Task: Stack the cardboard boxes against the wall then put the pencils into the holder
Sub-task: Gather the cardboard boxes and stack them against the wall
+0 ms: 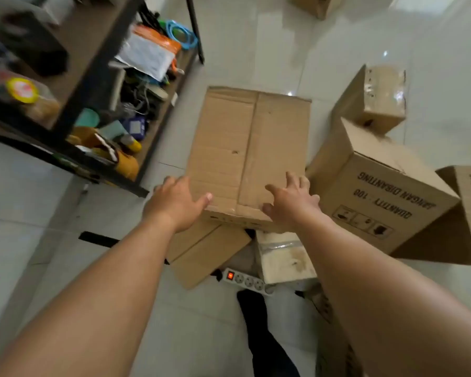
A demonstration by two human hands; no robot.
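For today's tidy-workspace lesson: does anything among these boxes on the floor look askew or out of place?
Yes. The printed box sits tilted among the other boxes, its lettering upside down from this view. A small box leans behind it. A switched-on power strip lies partly under loose cardboard.

Cluttered dark shelf unit [98, 77] sits at ten o'clock; a white power strip [246, 281], red switch lit, lies at six.

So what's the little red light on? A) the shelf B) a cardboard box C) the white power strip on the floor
C: the red light glows on the switch of the white power strip, lying on the floor just below the big cardboard box.
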